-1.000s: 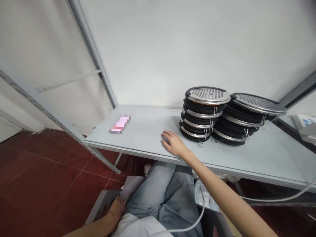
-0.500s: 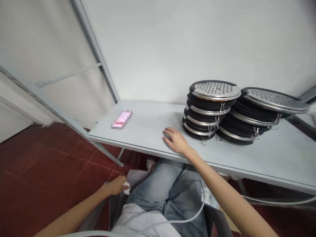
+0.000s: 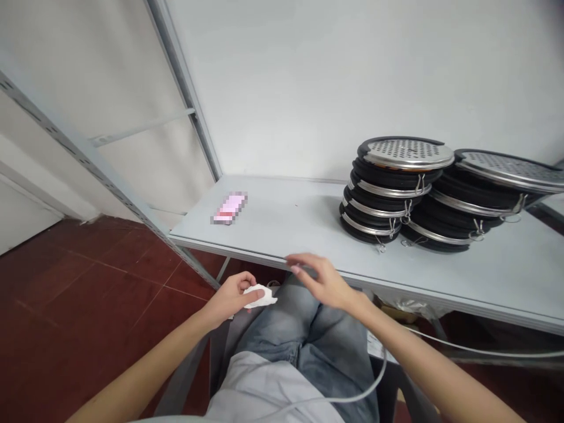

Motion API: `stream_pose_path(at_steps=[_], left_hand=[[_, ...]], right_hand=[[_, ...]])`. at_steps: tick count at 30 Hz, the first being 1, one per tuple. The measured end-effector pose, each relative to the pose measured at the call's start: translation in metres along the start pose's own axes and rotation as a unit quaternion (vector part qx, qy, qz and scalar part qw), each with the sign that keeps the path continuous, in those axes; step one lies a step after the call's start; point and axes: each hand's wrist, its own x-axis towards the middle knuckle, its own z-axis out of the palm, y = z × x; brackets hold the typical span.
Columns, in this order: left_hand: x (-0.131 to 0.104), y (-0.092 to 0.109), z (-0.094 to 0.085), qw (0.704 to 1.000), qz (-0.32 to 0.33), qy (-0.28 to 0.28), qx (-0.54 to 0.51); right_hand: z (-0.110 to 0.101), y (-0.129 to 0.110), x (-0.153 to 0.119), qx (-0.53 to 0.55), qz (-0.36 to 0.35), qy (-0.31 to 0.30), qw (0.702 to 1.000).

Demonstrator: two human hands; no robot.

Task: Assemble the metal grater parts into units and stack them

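Observation:
A crumpled white tissue [image 3: 263, 298] is pinched between the thumb and fingers of my left hand [image 3: 235, 298], over my lap just below the table edge. My right hand [image 3: 324, 281] hovers at the front edge of the grey table [image 3: 282, 226], its fingers stretched out toward the left and holding nothing. Some space separates the two hands. To the right of my right hand stands a stack of round perforated metal pans [image 3: 396, 188] with black rims and wire clips.
A second stack of similar pans [image 3: 467, 202] stands farther right. A blurred pink phone-like object [image 3: 230, 208] lies at the table's left. Grey metal shelf posts [image 3: 183, 82] rise on the left. A white cable [image 3: 343, 398] crosses my lap.
My left hand has risen from beside the seat with the tissue, toward the table edge. My right hand has lifted off the tabletop and drawn back toward me.

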Motion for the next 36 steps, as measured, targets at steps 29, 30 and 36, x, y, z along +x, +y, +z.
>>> stream_pose_path(at_steps=[29, 30, 36], left_hand=[[-0.059, 0.059, 0.012, 0.985, 0.164, 0.014, -0.061], [-0.06, 0.065, 0.013, 0.984, 0.167, 0.021, -0.059], [-0.102, 0.094, 0.029, 0.959, 0.259, 0.074, -0.091]], right_hand=[[0.015, -0.085, -0.015, 0.249, 0.032, -0.005, 0.968], [0.011, -0.089, -0.013, 0.244, 0.033, -0.011, 0.969], [-0.011, -0.144, -0.016, 0.26, 0.006, 0.038, 0.965]])
